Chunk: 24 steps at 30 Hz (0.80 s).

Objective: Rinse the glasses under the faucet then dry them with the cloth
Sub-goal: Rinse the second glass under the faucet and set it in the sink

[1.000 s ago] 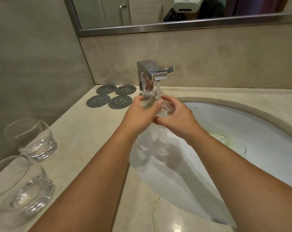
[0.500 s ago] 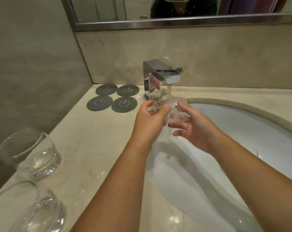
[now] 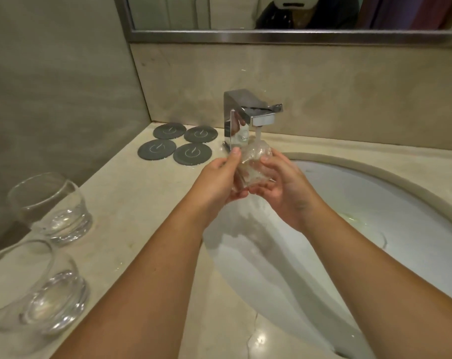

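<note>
Now under the faucet (image 3: 245, 112): a clear, round-bodied tumbler (image 3: 254, 161) sits directly below the spout, the water stream (image 3: 258, 134) landing on it.
Left hand (image 3: 217, 185): gripping the tumbler's left side, thumb up on the glass, fingers curled beneath.
Right hand (image 3: 284, 187): wrapped around the right side, fingers bent against the wall.
Position: over the near-left part of the sink basin (image 3: 375, 193), just beside the faucet body.
Waiting: two more tumblers (image 3: 51, 208) stand apart on the countertop (image 3: 131, 216) at far left, well away from the basin.
Also present: four dark coasters (image 3: 178, 146) beside the faucet base; a faint glassy outline deep in the basin, too dim to identify.
Cloth: not visible anywhere.
Stage, as I judge it: rinsing, drying not yet begun.
Risk, slipping: wet glass in wet fingers could drop onto the basin and chip.
Risk, knocking: the tumbler is close to the metal faucet; a careless turn could strike it.
Risk, splashing: water bouncing off the curved wall may wet the countertop.
Risk, reaching: fetching an unseen cloth with dripping hands invites a fumble.
</note>
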{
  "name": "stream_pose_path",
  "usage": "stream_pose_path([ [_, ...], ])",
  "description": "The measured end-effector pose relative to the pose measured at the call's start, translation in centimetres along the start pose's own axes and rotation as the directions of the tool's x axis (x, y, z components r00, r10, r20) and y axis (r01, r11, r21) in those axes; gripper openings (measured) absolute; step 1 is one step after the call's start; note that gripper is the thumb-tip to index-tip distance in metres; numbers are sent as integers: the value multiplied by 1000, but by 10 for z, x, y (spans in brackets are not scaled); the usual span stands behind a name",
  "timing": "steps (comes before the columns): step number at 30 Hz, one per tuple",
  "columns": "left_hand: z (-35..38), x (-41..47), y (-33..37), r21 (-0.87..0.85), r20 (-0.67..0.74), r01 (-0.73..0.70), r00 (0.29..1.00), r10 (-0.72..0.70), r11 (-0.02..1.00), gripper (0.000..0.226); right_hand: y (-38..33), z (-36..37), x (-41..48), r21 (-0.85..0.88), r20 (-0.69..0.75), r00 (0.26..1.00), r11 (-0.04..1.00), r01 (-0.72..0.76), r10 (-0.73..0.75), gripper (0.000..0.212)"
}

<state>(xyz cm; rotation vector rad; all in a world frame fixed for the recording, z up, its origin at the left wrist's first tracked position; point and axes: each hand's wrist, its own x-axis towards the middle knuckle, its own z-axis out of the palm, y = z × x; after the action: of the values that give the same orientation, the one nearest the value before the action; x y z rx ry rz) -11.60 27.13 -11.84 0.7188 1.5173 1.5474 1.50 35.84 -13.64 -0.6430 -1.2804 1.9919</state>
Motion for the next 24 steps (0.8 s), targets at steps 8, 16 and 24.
stream_pose_path([
  [8, 4, -11, 0, 130, -68, -214, 972, 224, 968, 42, -9, -7, -5, -55, -42, 999, 998, -35, 33, 96],
  [16, 9, -12, 0, 45, 6, -81, 997, 81, 996, 51, -12, -3, -9, 21, -80, 994, 997, 75, -73, 65],
  [24, 7, -10, -1, -47, -12, -92, 996, 91, 995, 36, -3, -3, 4, -3, -81, 996, 999, 44, -44, 86],
])
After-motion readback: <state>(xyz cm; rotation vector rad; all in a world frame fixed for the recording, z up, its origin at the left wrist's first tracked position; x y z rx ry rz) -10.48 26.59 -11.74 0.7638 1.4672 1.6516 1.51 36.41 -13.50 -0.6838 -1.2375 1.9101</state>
